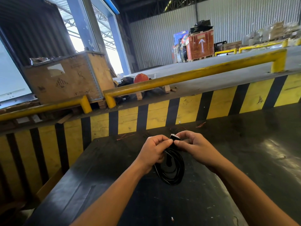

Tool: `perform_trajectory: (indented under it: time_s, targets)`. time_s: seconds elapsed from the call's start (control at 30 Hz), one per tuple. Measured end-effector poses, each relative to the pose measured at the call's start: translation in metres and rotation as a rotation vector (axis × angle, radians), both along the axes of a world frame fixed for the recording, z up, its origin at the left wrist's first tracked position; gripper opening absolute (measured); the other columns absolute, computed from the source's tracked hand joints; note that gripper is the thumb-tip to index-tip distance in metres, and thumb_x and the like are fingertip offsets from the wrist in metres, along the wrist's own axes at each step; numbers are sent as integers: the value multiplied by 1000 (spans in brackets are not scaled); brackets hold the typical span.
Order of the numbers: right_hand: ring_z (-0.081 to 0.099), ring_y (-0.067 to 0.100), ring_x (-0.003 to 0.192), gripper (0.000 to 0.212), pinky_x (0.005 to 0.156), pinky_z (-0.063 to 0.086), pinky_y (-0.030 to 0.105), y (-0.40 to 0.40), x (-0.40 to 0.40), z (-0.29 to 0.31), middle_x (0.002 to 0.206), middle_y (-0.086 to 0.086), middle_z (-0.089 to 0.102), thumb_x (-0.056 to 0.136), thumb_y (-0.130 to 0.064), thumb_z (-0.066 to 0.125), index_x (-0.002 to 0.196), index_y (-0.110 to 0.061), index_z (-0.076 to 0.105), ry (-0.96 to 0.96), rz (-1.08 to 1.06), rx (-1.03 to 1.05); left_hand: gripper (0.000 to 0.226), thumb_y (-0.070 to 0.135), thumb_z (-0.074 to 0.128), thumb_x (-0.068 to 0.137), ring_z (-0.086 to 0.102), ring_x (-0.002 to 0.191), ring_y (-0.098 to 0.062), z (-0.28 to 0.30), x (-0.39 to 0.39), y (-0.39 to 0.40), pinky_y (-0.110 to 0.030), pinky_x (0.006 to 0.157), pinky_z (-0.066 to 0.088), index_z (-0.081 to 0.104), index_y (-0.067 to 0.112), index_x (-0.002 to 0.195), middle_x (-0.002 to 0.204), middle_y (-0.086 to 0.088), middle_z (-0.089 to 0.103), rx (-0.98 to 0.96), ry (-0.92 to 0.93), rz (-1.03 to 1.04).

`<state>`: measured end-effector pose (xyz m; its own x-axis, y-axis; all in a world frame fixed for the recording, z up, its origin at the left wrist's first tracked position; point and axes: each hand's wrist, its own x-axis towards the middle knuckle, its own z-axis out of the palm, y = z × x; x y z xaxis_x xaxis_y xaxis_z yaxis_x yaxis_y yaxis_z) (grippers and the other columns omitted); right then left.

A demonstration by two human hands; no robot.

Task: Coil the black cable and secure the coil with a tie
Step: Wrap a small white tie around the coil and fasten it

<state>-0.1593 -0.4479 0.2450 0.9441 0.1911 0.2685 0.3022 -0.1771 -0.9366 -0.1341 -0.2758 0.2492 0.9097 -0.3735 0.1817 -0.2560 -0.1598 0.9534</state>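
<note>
Head view: both hands, left hand (153, 152) and right hand (195, 147), pinch the coiled black cable (172, 170) in a clenched grip above the tabletop (114, 176); wooden crate (65, 79) behind, contents unclear.

dark worktop (244, 160), smooth and a bit glossy, scuffed, catching window glare. the black cable (172, 170) looks like shiny plastic sheathing. behind, a yellow guard rail (195, 73), painted metal, chipped. a rough plywood crate (68, 79) with metal edging, and matt corrugated metal sheet on the far wall (162, 38).
</note>
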Motion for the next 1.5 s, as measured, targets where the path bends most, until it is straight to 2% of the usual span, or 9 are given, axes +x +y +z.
perform_trajectory:
  time_s: [0.2,0.4,0.5,0.7,0.93,1.1,1.2,1.33,1.5]
  targets:
    - [60,4,100,44,83,53,23,8,-12,6,111,-8,61,78,-31,71,117,-23,52,-266,-158,-277,17,18,52,95,33,40,-8,7,5,4,-19,37,25,60,3,90,55,0,45,-31,32,91]
    - [44,12,125,48,102,47,30,19,-16,2,144,-6,36,75,-32,74,118,-25,54,-464,-152,-547,20,20,52,95,35,43,-9,11,8,4,-21,40,27,61,4,89,58,-2,45,-48,36,160]
    - [50,14,120,24,97,47,27,23,-13,-1,136,-3,47,83,-27,67,106,-22,65,-546,-228,-503,20,21,52,96,36,43,-8,11,7,3,-19,38,28,61,5,87,58,-2,46,-44,35,163]
    - [50,-2,99,14,83,43,11,22,-5,1,114,-9,50,85,-20,65,96,-15,70,-486,-286,-278,29,23,52,95,37,41,-8,11,4,4,-19,37,31,60,-5,93,57,-4,46,26,-76,162]
    - [60,7,99,7,83,56,29,22,3,-2,109,-8,59,84,-17,66,91,-19,69,-352,-263,-56,31,34,49,95,36,37,-7,9,0,2,-18,36,31,56,5,84,50,2,43,-14,-111,148]
    - [65,6,88,8,74,56,22,26,8,-6,104,-2,66,84,-15,66,88,-22,67,-304,-284,31,35,34,44,98,37,36,-6,5,1,0,-18,35,31,54,3,84,49,5,43,5,-149,136]
    - [67,6,84,9,73,58,24,27,9,-10,96,-5,69,84,-15,67,89,-23,68,-278,-280,69,44,33,42,99,40,39,-8,3,1,2,-22,38,33,53,-7,84,50,2,44,82,-229,121]
    - [68,8,75,7,65,55,23,27,10,-10,78,-3,72,85,-17,65,86,-20,72,-262,-216,82,43,31,42,99,42,46,-18,3,2,4,-27,43,34,54,-4,76,55,-6,46,147,-393,136]
    - [65,11,71,3,64,53,26,22,8,-13,75,3,68,82,-11,68,81,-13,67,-260,-169,128,45,30,43,99,45,51,-23,3,2,4,-35,48,38,56,-5,73,58,-11,49,189,-453,136]
